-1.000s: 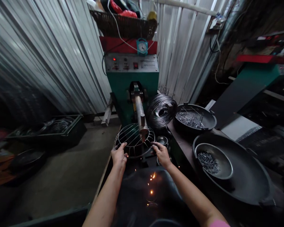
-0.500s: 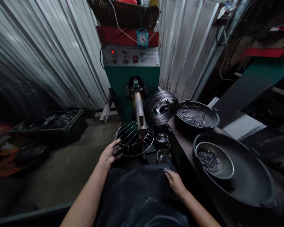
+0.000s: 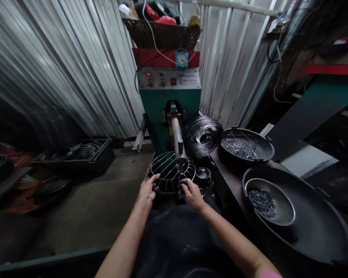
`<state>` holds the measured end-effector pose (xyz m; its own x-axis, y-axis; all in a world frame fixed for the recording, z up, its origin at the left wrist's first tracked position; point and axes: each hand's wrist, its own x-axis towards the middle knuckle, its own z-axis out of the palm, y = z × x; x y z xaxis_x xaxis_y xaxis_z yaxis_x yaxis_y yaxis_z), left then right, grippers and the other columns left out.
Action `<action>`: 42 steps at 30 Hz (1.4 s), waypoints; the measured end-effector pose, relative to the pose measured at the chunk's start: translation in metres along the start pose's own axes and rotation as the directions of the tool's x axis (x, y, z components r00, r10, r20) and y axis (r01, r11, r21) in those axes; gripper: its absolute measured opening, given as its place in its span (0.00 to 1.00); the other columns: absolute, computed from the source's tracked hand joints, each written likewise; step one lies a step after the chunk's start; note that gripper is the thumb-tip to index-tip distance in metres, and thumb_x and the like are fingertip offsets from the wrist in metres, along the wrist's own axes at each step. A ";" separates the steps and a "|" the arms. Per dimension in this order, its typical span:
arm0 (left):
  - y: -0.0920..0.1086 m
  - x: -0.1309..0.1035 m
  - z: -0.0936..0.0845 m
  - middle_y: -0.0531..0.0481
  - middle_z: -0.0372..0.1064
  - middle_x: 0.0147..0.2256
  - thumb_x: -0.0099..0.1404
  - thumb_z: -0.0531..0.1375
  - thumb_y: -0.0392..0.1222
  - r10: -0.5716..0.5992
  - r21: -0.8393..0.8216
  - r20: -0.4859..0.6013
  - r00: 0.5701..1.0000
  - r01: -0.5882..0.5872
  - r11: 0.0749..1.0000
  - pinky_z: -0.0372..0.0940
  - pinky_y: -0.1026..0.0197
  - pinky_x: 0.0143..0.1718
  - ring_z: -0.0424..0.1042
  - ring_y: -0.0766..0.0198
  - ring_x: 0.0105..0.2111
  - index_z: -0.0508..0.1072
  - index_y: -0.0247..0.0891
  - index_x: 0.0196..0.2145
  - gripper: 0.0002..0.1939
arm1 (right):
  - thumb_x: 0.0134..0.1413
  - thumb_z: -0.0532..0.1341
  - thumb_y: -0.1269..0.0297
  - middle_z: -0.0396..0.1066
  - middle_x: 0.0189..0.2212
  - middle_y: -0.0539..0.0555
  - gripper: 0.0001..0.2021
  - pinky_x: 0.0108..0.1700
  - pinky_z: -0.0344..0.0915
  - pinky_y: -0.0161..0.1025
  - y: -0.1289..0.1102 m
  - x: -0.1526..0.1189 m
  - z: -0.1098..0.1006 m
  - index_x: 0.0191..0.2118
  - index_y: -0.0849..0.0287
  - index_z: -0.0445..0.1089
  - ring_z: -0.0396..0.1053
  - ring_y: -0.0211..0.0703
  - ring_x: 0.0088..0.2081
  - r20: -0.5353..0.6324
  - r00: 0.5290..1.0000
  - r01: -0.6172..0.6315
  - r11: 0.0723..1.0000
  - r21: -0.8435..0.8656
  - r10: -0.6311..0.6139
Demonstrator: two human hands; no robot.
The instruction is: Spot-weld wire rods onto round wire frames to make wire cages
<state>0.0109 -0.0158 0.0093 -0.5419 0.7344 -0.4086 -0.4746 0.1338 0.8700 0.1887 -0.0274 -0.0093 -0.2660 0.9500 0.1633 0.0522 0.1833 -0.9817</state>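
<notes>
A round wire rack with parallel bars and a rim ring lies under the metal rod of a green machine. My left hand is closed at the rack's near left rim, thumb and fingers on the wire. At the near right rim, just below the rod's tip, my right hand is pinched. Whatever sits between its fingertips is too small and dark to make out. A small metal bowl stands right of the rack.
A wire coil leans right of the machine. Further right are a dark pan of wire pieces and a larger pan holding a metal bowl of short metal bits. A green bin stands left on the floor.
My right hand has moved from over the dark apron up and left to the rack's near edge. My left hand has gone from spread fingers beside the rack to gripping its rim. The view has shifted.
</notes>
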 end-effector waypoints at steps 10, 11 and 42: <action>-0.003 -0.002 0.002 0.59 0.59 0.22 0.30 0.69 0.40 0.064 -0.057 0.001 0.998 -0.064 0.996 0.48 0.71 0.14 0.55 0.76 0.17 0.63 0.36 0.28 0.25 | 0.52 0.53 0.65 0.68 0.23 0.47 0.05 0.24 0.62 0.33 0.014 0.010 0.000 0.33 0.57 0.63 0.67 0.36 0.20 -0.005 0.997 -0.073 0.993 -0.097 0.073; -0.003 -0.003 0.003 0.59 0.59 0.22 0.31 0.68 0.40 0.070 -0.057 0.005 0.998 -0.070 0.996 0.48 0.71 0.15 0.55 0.75 0.18 0.63 0.37 0.28 0.25 | 0.52 0.53 0.64 0.68 0.23 0.47 0.05 0.24 0.62 0.33 0.014 0.010 0.001 0.33 0.57 0.63 0.67 0.36 0.20 -0.014 0.997 -0.079 0.993 -0.083 0.078; -0.017 0.004 0.018 0.58 0.58 0.24 0.33 0.69 0.38 0.031 -0.136 -0.056 0.998 -0.039 0.990 0.47 0.69 0.16 0.53 0.76 0.18 0.62 0.37 0.29 0.25 | 0.52 0.53 0.62 0.66 0.22 0.47 0.07 0.20 0.57 0.30 0.014 0.024 -0.008 0.33 0.58 0.64 0.64 0.32 0.18 -0.028 0.996 -0.088 0.995 0.044 0.089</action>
<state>0.0294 -0.0028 -0.0016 -0.5945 0.6998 -0.3960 -0.5432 0.0136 0.8395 0.1905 0.0002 -0.0186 -0.2329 0.9694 0.0776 0.0326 0.0875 -0.9956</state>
